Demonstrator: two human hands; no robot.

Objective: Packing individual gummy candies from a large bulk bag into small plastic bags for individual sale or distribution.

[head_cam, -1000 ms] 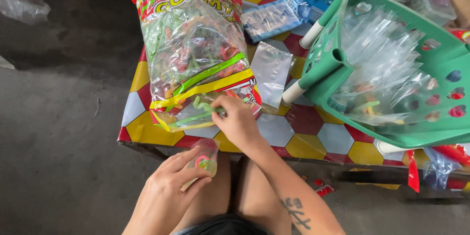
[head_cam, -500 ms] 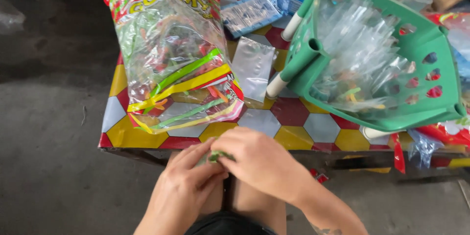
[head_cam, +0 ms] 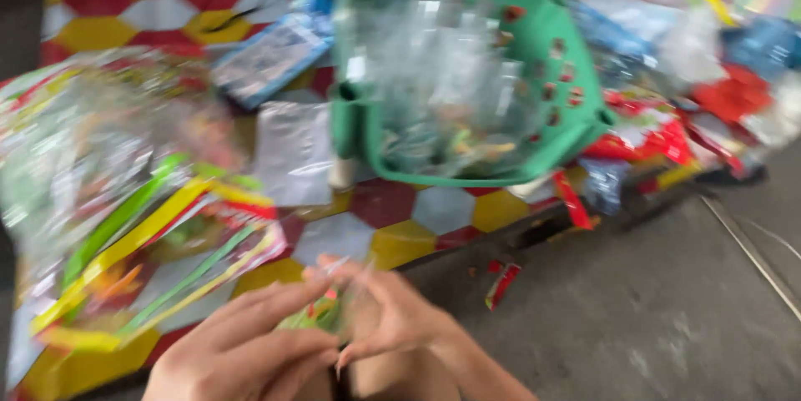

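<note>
Your left hand (head_cam: 242, 349) and right hand (head_cam: 392, 317) meet low over the surface (head_cam: 434, 209) edge, fingers pinching a small clear packet (head_cam: 321, 313) between them; blur smears its contents, frame cuts your wrists.

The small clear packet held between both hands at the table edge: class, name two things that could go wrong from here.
1. The small clear packet is pinched between the left hand and right hand beyond the table edge; if it slips, it would likely drop to the floor.
2. The big candy bag lies close to the table's edge, so a nudge might tip it off.
</note>
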